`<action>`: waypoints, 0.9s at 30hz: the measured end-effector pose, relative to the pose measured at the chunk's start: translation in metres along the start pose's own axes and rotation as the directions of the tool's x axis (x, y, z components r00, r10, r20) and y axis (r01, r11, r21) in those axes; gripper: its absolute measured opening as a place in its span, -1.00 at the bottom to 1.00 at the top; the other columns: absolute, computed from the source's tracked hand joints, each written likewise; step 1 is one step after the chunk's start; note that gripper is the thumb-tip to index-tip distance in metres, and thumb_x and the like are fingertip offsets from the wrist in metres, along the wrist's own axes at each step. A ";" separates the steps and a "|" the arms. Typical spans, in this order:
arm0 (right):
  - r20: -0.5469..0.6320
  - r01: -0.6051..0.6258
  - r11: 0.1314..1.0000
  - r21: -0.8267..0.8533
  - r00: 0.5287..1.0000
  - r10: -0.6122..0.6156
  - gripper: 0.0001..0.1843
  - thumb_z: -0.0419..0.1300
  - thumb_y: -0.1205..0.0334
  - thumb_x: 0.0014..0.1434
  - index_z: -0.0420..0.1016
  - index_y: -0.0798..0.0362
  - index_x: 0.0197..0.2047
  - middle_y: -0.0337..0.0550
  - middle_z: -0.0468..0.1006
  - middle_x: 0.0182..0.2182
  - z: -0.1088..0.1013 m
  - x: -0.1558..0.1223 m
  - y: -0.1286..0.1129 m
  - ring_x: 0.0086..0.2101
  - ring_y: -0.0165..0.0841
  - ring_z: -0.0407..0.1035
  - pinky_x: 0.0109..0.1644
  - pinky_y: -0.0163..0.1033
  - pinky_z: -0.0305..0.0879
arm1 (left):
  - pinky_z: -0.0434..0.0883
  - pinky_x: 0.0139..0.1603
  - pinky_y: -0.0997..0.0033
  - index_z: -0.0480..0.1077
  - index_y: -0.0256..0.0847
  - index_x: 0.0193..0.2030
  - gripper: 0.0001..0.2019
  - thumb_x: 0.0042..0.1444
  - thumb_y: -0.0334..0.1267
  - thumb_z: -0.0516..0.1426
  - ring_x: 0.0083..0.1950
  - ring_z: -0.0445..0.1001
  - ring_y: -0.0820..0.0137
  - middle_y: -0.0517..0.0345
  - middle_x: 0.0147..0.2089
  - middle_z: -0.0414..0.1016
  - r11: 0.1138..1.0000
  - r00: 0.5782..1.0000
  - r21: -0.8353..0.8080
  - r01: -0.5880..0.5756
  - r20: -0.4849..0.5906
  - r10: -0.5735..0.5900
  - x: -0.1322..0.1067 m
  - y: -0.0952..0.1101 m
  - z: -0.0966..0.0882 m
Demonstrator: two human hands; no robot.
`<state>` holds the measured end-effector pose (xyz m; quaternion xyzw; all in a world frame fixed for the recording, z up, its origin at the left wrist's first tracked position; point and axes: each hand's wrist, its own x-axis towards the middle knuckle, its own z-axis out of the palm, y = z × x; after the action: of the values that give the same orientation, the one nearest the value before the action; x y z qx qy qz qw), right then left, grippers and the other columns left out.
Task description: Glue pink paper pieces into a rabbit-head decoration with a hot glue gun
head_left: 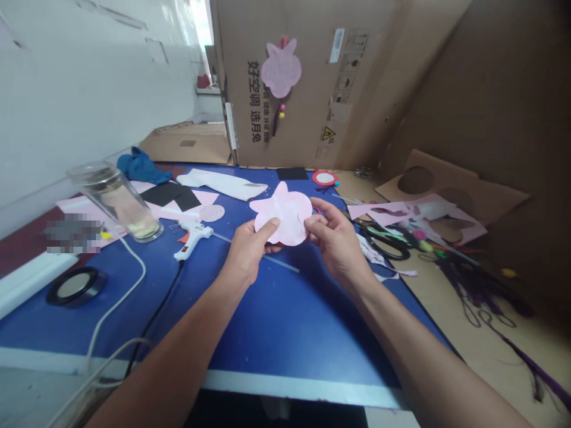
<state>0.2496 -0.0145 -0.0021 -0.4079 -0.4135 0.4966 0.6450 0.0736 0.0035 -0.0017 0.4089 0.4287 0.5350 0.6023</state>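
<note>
Between my two hands, above the blue table (pixel 267 315), is a pink cutout (pixel 289 211) with a rounded, scalloped outline and two pointed tips at its upper left. My left hand (pixel 250 249) pinches its lower left edge, thumb on the front face. On the right edge, my right hand (pixel 332 238) grips it between thumb and fingers. A bit of purple shows behind the cutout by the right fingers; I cannot make out what it is. A white glue gun (pixel 191 238) lies left of my left hand, its glue stick (pixel 281 263) or a similar clear rod beneath the hands.
A similar pink cutout (pixel 281 70) with beads and a tassel hangs on the cardboard (pixel 303 137) behind. At left stand a glass jar (pixel 129 205) and a tape roll (pixel 75 286). Scissors (pixel 386 242), paper scraps (pixel 428 214) and purple cords (pixel 473 285) lie at right.
</note>
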 end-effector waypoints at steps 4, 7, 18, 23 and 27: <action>0.026 -0.016 0.999 -0.037 1.000 0.017 -0.31 0.47 0.20 -0.03 0.51 -0.06 0.20 -0.43 0.48 -0.44 -0.006 0.003 -0.008 -0.41 -0.37 0.30 -0.26 -0.19 0.26 | 0.58 -0.25 0.31 0.65 -0.19 0.00 -0.58 0.06 -0.05 0.49 -0.19 0.64 0.27 0.02 -0.07 0.73 0.995 0.999 -0.101 -0.003 0.034 0.006 0.006 0.010 -0.007; 0.112 -0.083 0.993 -0.085 0.989 0.093 -0.30 0.46 0.21 -0.02 0.52 -0.05 0.22 -0.40 0.49 -0.41 -0.010 0.003 -0.015 -0.40 -0.36 0.31 -0.26 -0.19 0.27 | 0.51 -0.27 0.37 0.63 -0.19 -0.08 -0.68 0.10 -0.11 0.46 -0.24 0.59 0.32 0.09 -0.17 0.67 0.992 0.998 -0.127 0.020 0.069 -0.011 0.011 0.017 -0.016; 0.396 -0.151 0.918 -0.366 0.868 0.300 -0.23 0.43 0.24 0.10 0.47 0.01 0.38 -0.34 0.56 -0.38 -0.017 0.000 -0.024 -0.38 -0.34 0.35 -0.30 -0.22 0.22 | 0.45 -0.31 0.43 0.67 -0.24 -0.17 -0.67 -0.09 -0.26 0.53 -0.37 0.52 0.41 0.15 -0.35 0.60 0.977 0.959 0.079 0.196 0.193 -0.208 0.006 0.024 -0.021; 0.414 -0.152 0.909 -0.389 0.852 0.320 -0.27 0.45 0.22 0.16 0.49 0.00 0.39 -0.33 0.57 -0.38 -0.015 -0.001 -0.021 -0.37 -0.35 0.38 -0.30 -0.23 0.27 | 0.48 -0.31 0.36 0.66 -0.20 -0.13 -0.67 -0.10 -0.36 0.47 -0.37 0.56 0.34 0.08 -0.35 0.66 0.966 0.956 0.163 0.199 0.186 -0.228 0.006 0.018 -0.019; 0.392 -0.155 0.907 -0.392 0.864 0.317 -0.27 0.49 0.27 0.11 0.53 -0.05 0.36 -0.28 0.64 -0.28 -0.017 0.000 -0.019 -0.29 -0.31 0.46 -0.23 -0.21 0.38 | 0.35 -0.42 0.45 0.66 -0.21 -0.18 -0.74 -0.09 -0.41 0.40 -0.47 0.44 0.44 0.16 -0.44 0.58 0.987 0.989 0.096 0.129 0.063 -0.135 0.008 0.013 -0.015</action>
<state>0.2715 -0.0198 0.0098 -0.4383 -0.5774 0.5723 0.3835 0.0562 0.0127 0.0053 0.4250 0.4578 0.4595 0.6314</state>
